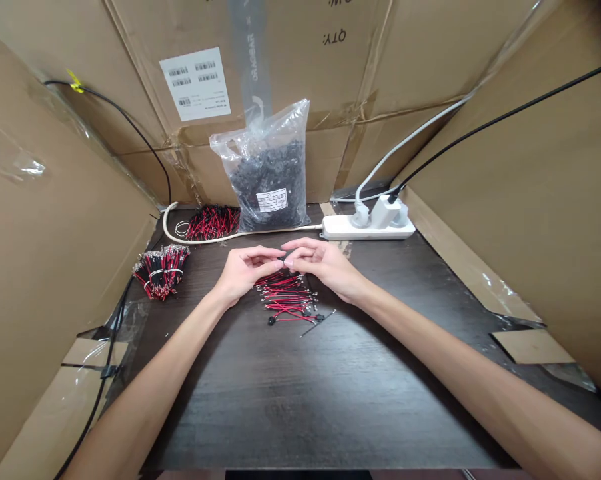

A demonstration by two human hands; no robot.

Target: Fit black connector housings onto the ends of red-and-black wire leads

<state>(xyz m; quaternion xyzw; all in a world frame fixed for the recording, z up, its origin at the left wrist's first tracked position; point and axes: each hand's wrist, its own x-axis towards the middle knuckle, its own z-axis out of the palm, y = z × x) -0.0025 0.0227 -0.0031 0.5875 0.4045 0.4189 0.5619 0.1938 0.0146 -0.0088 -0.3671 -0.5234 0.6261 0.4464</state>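
My left hand [245, 270] and my right hand [323, 261] meet above the middle of the dark table, thumbs and fingers pinched together. Between their fingertips is a small black part [281, 259], mostly covered, so its exact kind is not visible. Just below lies a loose row of short red and black wires [286, 293] with metal ends. At the near side of that row, red wires run to a round black piece [271, 321] and another black piece [320, 318]. A thin dark pin-like strip [318, 324] lies slantwise beside them.
A clear bag of black parts [270, 180] stands against the cardboard wall [300, 87]. Left of it are a wire pile [213, 222] and tied wire bundles [161, 272]. A white power strip [330, 228] with plugs sits at the back right; its cord runs left.
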